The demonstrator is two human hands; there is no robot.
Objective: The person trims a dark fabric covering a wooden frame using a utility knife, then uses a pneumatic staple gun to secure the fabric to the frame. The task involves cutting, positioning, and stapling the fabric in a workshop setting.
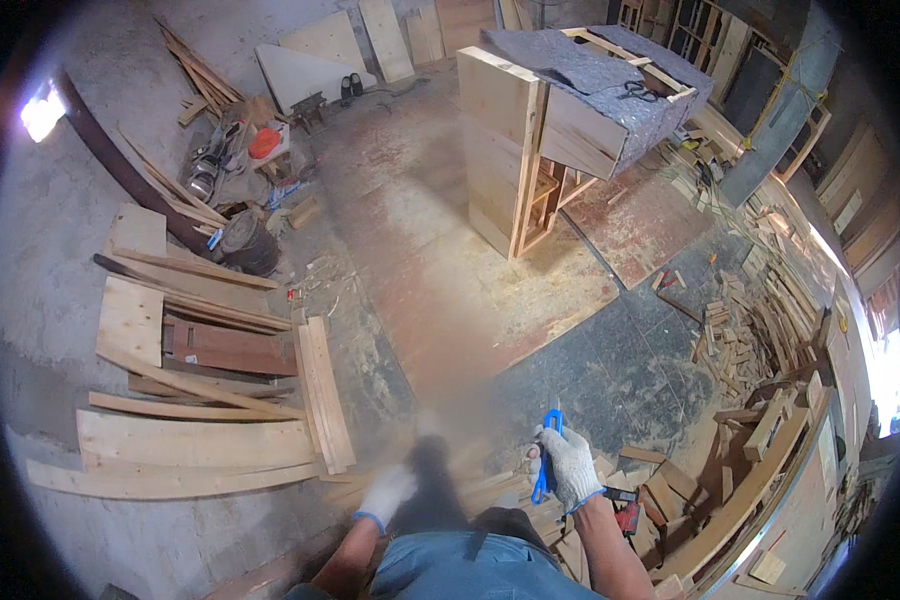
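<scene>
My right hand (573,468), in a white knit glove with a blue cuff, is closed around a blue-handled tool (553,421) in front of my body. Blue loops of the tool stick out above and below the fingers; its exact kind is unclear. To the left, my left hand (388,492), gloved the same way, hangs low near my thigh. Motion blur smears its fingers, and no held thing shows in it. A red and black power tool (627,515) lies among wood scraps just right of my right forearm.
Ahead stands a wooden panel frame (500,150) draped with grey felt (580,60), a black tool (638,91) on top. Long planks (190,440) lie at left, near a dark bucket (248,243). Offcuts (740,330) pile up at right beside a curved board edge (750,500).
</scene>
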